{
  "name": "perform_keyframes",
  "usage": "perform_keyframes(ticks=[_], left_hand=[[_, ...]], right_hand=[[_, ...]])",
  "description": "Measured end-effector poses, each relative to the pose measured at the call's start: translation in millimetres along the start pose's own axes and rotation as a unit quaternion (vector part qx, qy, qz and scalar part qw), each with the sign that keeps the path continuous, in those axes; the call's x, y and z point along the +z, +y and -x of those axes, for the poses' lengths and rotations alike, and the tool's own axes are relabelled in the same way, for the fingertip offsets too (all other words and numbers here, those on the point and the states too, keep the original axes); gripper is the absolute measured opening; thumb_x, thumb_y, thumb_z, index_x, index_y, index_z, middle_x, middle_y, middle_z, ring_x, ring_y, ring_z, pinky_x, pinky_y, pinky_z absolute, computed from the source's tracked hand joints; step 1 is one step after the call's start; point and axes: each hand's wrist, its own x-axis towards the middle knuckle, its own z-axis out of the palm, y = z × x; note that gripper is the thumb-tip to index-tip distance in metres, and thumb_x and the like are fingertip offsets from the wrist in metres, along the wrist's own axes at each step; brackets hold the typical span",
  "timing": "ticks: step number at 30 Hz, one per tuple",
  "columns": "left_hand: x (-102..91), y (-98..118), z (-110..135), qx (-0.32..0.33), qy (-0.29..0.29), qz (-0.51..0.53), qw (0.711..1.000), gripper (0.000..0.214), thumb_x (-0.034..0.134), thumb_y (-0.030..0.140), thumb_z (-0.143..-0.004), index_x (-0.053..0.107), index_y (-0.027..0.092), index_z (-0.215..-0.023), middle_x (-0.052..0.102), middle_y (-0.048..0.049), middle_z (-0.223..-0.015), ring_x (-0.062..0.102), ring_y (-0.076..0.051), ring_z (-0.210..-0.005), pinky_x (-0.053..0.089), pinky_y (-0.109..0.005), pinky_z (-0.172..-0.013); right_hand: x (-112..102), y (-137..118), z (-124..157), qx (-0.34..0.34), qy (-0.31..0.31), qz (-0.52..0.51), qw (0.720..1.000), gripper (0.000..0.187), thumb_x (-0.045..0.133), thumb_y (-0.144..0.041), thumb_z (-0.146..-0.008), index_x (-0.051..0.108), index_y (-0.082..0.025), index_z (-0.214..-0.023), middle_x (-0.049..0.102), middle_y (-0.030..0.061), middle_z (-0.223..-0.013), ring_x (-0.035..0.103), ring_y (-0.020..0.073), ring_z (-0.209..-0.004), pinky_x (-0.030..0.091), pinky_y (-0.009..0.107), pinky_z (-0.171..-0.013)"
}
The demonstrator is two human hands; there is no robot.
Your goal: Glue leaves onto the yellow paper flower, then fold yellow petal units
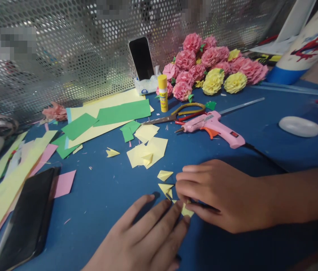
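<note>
My left hand (144,237) lies flat on the blue table (105,195) with its fingers stretched out, the fingertips pressing on a small yellow folded paper piece (186,211). My right hand (218,194) comes in from the right, fingers curled and pinching the same yellow piece against the table. Two more small folded yellow pieces (165,175) lie just above the hands. A heap of yellow paper squares (147,150) sits further up.
A pink glue gun (214,126), scissors (173,114), a glue stick (163,93) and a propped phone (141,58) stand behind. Pink and yellow paper flowers (209,69) lie at the back. Green and yellow sheets (111,114) and a black case (26,222) lie left.
</note>
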Motion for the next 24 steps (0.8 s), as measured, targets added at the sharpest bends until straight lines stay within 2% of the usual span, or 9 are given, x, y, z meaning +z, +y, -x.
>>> perform_keyframes(ticks=[8,12,19,22,24], left_hand=[[2.8,1,0,0.005,0.007,-0.002,1.0,0.038,0.052,0.041,-0.102,0.062,0.022,-0.133,0.07,0.0036,-0.127,0.058,-0.016,-0.121,0.012,-0.037,-0.126],[3.9,2,0,-0.019,0.01,0.02,1.0,0.036,0.055,0.039,-0.101,0.064,0.022,-0.13,0.071,0.0035,-0.125,0.06,-0.016,-0.119,0.015,-0.037,-0.126],[6.0,3,2,-0.028,0.024,0.028,0.999,0.037,0.057,0.04,-0.1,0.064,0.022,-0.13,0.07,0.0021,-0.125,0.059,-0.017,-0.119,0.013,-0.039,-0.126],[4.6,3,1,-0.033,0.007,0.028,0.999,0.036,0.055,0.041,-0.101,0.064,0.022,-0.131,0.07,0.0026,-0.124,0.059,-0.017,-0.119,0.011,-0.04,-0.126],[3.9,3,1,-0.034,-0.002,0.028,0.999,0.036,0.056,0.041,-0.101,0.064,0.023,-0.131,0.07,0.0031,-0.124,0.059,-0.017,-0.119,0.011,-0.04,-0.127]], right_hand=[[-2,0,-1,0.012,0.002,-0.027,1.0,0.007,0.056,-0.019,-0.09,0.051,-0.02,-0.084,0.058,-0.0017,-0.083,0.05,0.0153,-0.074,0.031,0.03,-0.064],[-2,-3,-1,0.012,0.01,-0.026,1.0,0.008,0.054,-0.019,-0.091,0.052,-0.019,-0.083,0.06,-0.0006,-0.082,0.049,0.0155,-0.072,0.03,0.029,-0.063],[-8,2,-1,0.004,0.001,-0.044,0.999,0.003,0.057,-0.017,-0.091,0.055,-0.02,-0.09,0.062,-0.001,-0.086,0.054,0.0138,-0.074,0.033,0.027,-0.064],[-15,10,1,-0.079,0.019,0.008,0.997,0.008,0.053,-0.019,-0.098,0.061,-0.021,-0.097,0.062,-0.0012,-0.091,0.055,0.0128,-0.077,0.034,0.028,-0.064],[-19,13,3,-0.165,0.03,0.077,0.983,0.025,0.043,-0.017,-0.103,0.065,-0.02,-0.091,0.062,-0.0004,-0.087,0.051,0.0141,-0.072,0.031,0.031,-0.06]])
